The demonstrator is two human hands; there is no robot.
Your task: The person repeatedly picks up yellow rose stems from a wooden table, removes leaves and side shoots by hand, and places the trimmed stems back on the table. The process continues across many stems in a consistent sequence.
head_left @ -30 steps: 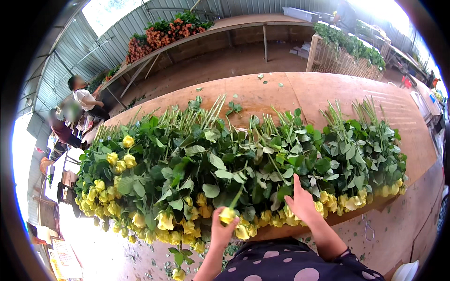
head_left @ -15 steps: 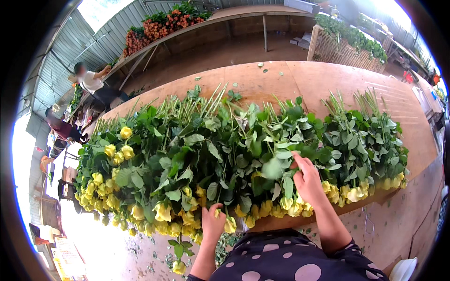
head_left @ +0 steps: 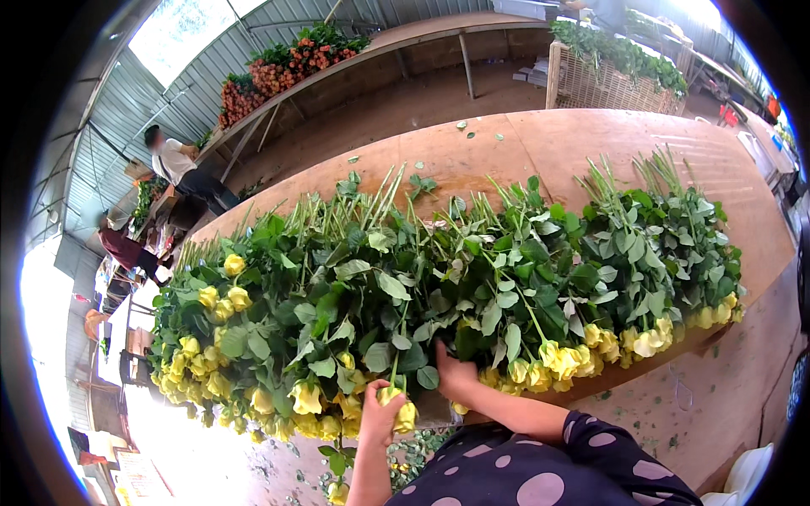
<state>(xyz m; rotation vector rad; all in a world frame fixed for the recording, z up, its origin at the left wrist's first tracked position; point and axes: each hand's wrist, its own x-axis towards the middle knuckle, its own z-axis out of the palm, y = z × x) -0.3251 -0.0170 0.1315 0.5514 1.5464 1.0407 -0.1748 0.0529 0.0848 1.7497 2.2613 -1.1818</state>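
Long-stemmed yellow roses (head_left: 308,396) lie packed side by side, blooms toward me, cut stems pointing away. At the near edge my left hand (head_left: 380,415) is closed round a yellow rose (head_left: 405,416), with its fingers at the bloom and its leafy stem running away from me. Just right of it, my right hand (head_left: 454,377) reaches in among the dark green leaves (head_left: 422,329); its fingertips are partly hidden there, so what they touch does not show. Another bunch of yellow roses (head_left: 561,358) lies to the right of that hand.
The wooden table (head_left: 472,148) carries a few loose leaves beyond the stems. Behind it are a wicker crate (head_left: 612,88) of greenery and a bench with orange flowers (head_left: 295,66). Two people (head_left: 181,164) stand at the far left. Fallen leaves litter the floor (head_left: 291,472).
My right hand has moved left, from over the right-hand roses into the leaves beside my left hand. My left hand now grips a rose bloom. The view has shifted slightly.
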